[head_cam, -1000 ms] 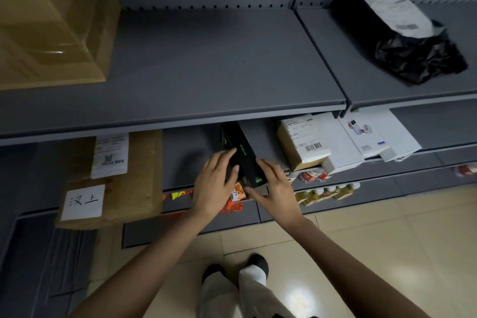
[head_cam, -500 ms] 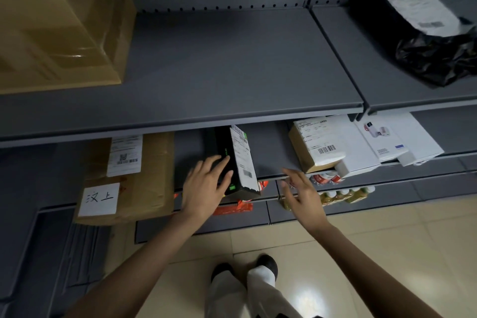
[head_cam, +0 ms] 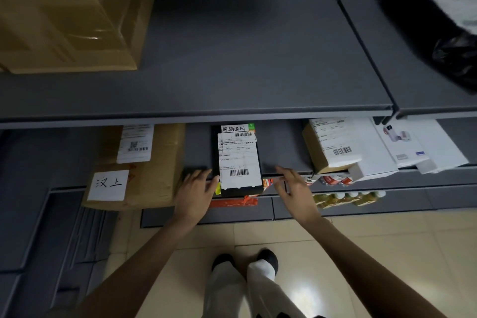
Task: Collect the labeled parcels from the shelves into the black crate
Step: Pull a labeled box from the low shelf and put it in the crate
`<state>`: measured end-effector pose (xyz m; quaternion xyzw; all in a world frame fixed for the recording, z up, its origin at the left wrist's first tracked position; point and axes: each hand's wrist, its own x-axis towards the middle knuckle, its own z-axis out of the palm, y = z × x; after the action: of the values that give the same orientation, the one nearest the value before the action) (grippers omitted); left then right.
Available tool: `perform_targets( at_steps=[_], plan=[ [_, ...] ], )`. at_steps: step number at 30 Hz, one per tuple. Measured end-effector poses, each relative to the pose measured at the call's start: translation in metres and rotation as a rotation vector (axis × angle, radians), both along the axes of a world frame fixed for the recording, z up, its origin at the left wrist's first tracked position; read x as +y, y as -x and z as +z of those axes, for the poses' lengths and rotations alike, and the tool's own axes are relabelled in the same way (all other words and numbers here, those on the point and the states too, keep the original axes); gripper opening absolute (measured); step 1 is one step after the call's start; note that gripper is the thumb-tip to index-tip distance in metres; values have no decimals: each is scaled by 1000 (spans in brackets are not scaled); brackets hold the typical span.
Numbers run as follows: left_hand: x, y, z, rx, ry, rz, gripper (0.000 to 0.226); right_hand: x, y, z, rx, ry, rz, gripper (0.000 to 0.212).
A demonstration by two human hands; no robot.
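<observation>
- Grey metal shelving with a pegboard back fills the view, above a pale tiled floor (head_cam: 387, 253); the upper shelf (head_cam: 245, 59) is mostly bare in the middle.
- At 6 o'clock the person's feet stand on the tiles; the black crate is not in view, so what it already contains cannot be judged.
- Dead centre, on the lower shelf (head_cam: 281, 152), lies the black parcel (head_cam: 238, 160), label up and overhanging the front edge. Its label shows barcodes and a handwritten strip reading "超期退回".
- The left hand (head_cam: 196, 193), at 7 o'clock of it, has relaxed fingers touching its lower left corner; the right hand (head_cam: 294, 188), at 4 o'clock, is spread wide and just clear of it. Neither hand grips anything.
- This parcel looks ready for lifting, not yet collected.
- Still shelved: at 9 o'clock a brown carton (head_cam: 144, 168) with a note "汉上"; at 3 o'clock a labeled small carton (head_cam: 330, 147) and white boxes (head_cam: 413, 147); at 1 o'clock a black bag (head_cam: 438, 33); at 10 o'clock a large carton (head_cam: 69, 13).
</observation>
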<state>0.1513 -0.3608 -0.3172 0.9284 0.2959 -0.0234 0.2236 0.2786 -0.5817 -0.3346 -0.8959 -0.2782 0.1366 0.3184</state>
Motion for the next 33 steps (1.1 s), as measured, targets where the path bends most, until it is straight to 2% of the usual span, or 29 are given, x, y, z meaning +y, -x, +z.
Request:
perform_targets(
  at_steps=[4,8,14,20,25,30,33],
  plan=[
    [-5,0,-7,-11,46,-26,43,24,2,-6,99,100,39,51],
    [-10,1,-11,-34,91,-42,40,33,12,-8,133,44,51,61],
    [-19,21,-22,-75,116,-108,68,16,32,-14,204,-42,37,54],
    [-23,26,-22,-91,94,-137,64,14,39,-15,266,-33,10,44],
    [-24,35,-22,-122,62,-152,60,14,40,-17,305,-60,-6,47],
    [-25,40,-23,-109,39,-202,60,11,42,-16,374,-92,-59,58],
    [-24,44,-20,-126,13,-232,58,11,45,-15,412,-95,-100,50]
  ],
)
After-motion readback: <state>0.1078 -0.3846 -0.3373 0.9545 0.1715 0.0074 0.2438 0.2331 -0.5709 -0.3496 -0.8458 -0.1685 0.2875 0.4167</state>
